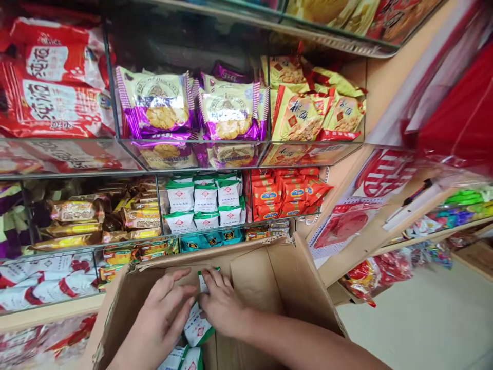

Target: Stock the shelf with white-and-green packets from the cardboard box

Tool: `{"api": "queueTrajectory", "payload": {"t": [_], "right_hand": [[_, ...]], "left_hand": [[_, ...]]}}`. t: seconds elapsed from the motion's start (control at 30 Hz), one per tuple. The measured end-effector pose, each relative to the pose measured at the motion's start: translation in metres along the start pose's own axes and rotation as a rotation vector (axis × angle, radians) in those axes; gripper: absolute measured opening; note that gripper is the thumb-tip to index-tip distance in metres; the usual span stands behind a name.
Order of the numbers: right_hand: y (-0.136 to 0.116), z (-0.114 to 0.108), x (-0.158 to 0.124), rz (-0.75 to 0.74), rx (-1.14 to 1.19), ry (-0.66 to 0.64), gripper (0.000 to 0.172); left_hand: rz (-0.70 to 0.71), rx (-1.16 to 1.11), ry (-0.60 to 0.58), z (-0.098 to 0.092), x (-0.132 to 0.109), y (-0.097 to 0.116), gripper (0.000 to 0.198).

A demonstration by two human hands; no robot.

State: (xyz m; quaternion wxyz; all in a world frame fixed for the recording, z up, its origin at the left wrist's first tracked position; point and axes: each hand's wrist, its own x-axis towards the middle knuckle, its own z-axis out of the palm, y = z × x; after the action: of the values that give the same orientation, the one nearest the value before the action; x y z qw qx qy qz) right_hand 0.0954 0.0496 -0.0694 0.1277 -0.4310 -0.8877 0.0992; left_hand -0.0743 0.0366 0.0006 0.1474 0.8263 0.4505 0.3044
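Note:
Both my hands reach down into an open cardboard box (292, 288) in front of the shelves. My left hand (159, 318) and my right hand (221, 303) close from either side on a stack of white-and-green snack packets (195, 325). More of the same packets (181, 359) lie deeper in the box. Matching white-and-green packets (206, 203) stand in rows on the middle glass shelf just above the box.
Glass shelves hold purple biscuit bags (162, 105), red bags (50, 82), yellow-red bags (308, 110) and orange packets (287, 195). A wooden side rack (385, 226) with hanging goods stands to the right. Pale floor (423, 324) lies at lower right.

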Motion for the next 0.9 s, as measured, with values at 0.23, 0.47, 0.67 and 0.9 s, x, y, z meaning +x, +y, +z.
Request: {"api": "queueTrajectory", "payload": {"t": [0.23,0.47,0.67,0.9], "right_hand": [[0.012,-0.008,-0.003,0.23,0.312,0.083,0.046],[-0.009,-0.055,-0.015,0.313,0.969,0.216,0.065],[-0.025,-0.097,-0.038,0.309,1.636,0.409,0.046],[-0.011,-0.109,-0.041,0.469,1.48,0.417,0.023]], "left_hand": [[-0.326,-0.26,-0.077,0.026,-0.003,-0.008,0.029],[-0.725,-0.752,-0.236,0.024,-0.001,0.04,0.055],[-0.818,-1.157,-0.22,0.02,-0.002,0.083,0.029],[-0.55,-0.776,-0.069,0.025,-0.004,0.066,0.034]]}}
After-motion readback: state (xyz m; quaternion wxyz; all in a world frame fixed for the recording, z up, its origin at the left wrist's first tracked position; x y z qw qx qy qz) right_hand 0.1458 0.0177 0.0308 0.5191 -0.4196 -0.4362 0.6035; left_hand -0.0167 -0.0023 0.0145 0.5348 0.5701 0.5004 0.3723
